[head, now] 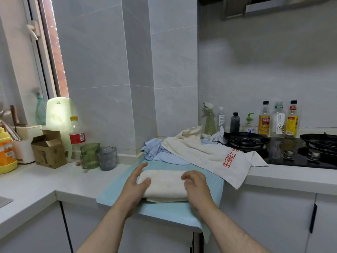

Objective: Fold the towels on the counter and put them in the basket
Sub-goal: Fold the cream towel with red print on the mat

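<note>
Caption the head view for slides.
Left hand and right hand hold the ends of a folded cream towel on a blue mat; unfolded towels heaped behind, beside the hob.

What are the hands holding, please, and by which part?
The folded cream towel: left hand clasps its left end; right hand rests curled fingers on its right end.
</note>
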`<state>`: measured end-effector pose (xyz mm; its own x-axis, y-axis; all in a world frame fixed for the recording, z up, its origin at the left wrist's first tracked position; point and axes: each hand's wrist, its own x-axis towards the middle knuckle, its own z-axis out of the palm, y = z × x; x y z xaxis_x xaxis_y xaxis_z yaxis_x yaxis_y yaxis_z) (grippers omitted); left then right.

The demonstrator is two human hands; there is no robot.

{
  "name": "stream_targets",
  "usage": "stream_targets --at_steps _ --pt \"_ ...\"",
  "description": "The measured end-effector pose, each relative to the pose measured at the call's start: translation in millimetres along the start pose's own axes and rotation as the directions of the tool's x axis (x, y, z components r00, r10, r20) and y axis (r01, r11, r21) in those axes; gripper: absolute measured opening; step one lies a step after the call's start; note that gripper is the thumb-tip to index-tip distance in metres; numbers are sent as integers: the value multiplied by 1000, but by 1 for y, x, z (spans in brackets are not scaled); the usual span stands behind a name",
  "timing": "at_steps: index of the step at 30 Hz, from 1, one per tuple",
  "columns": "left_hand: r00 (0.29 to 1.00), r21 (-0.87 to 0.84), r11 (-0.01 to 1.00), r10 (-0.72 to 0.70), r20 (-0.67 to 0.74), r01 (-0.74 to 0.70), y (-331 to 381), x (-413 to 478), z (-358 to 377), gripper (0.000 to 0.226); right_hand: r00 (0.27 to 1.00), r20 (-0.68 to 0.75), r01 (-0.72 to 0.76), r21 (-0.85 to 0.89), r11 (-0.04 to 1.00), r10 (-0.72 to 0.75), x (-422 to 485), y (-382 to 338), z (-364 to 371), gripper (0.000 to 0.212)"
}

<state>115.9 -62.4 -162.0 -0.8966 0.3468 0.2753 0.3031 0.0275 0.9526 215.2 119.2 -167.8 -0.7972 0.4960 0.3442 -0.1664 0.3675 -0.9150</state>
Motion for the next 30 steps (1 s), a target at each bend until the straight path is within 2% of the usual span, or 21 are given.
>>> stream_targets --at_steps 5,10,17,23,30 --pt "998 -33 998 -44 45 46 -2 0 -1 18 999 10 -49 87 995 48 5 3 -2 33" --pt "984 -58 993 -91 157 101 2 -7 -10 39 995 77 -70 180 981 57 1 -1 -7 36" --pt "977 -21 992 -116 178 122 5 -10 -13 40 990 128 -59 4 998 58 -3 -2 -6 42" --pt "973 59 990 -136 187 128 5 -6 -13 38 990 117 -81 -22 996 83 -2 -2 -5 41" --pt "976 55 992 -122 181 114 -2 -1 -16 39 991 103 -75 -85 994 84 -2 -3 -5 41"
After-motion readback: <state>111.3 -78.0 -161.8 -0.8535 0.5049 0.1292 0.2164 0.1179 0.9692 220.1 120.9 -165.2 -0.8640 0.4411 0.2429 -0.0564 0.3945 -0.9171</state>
